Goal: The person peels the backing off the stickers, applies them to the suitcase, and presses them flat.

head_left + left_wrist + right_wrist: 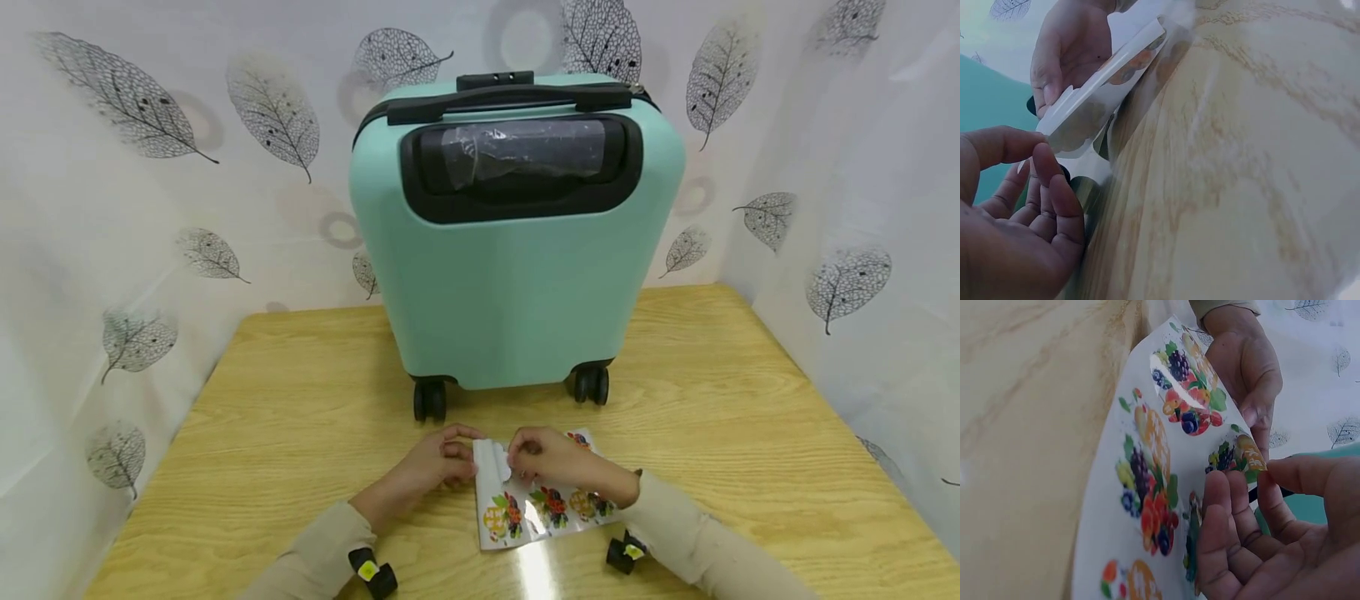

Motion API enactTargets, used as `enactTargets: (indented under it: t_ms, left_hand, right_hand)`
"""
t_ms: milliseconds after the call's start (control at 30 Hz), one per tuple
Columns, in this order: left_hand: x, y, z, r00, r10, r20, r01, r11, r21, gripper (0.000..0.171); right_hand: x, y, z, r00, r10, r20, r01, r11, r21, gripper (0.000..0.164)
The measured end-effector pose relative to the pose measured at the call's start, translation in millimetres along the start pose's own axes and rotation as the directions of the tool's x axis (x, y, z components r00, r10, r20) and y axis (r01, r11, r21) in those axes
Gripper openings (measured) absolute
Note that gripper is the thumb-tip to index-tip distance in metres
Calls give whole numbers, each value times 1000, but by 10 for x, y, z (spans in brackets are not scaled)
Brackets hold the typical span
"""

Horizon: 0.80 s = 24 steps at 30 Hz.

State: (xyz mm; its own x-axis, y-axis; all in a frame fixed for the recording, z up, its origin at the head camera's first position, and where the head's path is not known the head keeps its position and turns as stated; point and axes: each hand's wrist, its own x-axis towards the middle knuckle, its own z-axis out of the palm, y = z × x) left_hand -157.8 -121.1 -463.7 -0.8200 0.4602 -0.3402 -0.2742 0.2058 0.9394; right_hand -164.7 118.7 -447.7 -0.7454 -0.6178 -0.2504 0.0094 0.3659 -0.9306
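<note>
A glossy sticker sheet point(517, 530) printed with fruit clusters lies on the table, its left edge folded over to show the white backing point(487, 467). My left hand point(438, 458) pinches that edge between thumb and finger; the left wrist view shows the other fingers of this hand point(1035, 231) loosely bent. On the right, my right hand point(555, 458) pinches a fruit sticker point(1235, 453) near the far edge, and its white underside shows in the head view. The right wrist view shows part of the sheet point(1107, 519) bowed up off the table.
A mint-green suitcase point(517, 292) with a black handle and wheels stands upright just behind the sheet. Wood-grain table point(300, 400) surrounds it. Leaf-patterned sheeting point(285, 200) hangs along the back and sides.
</note>
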Motion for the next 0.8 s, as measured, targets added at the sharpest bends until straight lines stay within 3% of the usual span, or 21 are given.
enactTargets:
  t_ms: [500, 800]
  left_hand:
    - [2, -10, -77, 999, 32, -18, -32, 999, 1, 47]
    - [29, 5, -136, 999, 16, -49, -14, 999, 47, 46]
  right_hand:
    - [-166, 61, -229, 999, 35, -21, -34, 998, 52, 22]
    - [-251, 120, -323, 999, 50, -21, -48, 996, 80, 22]
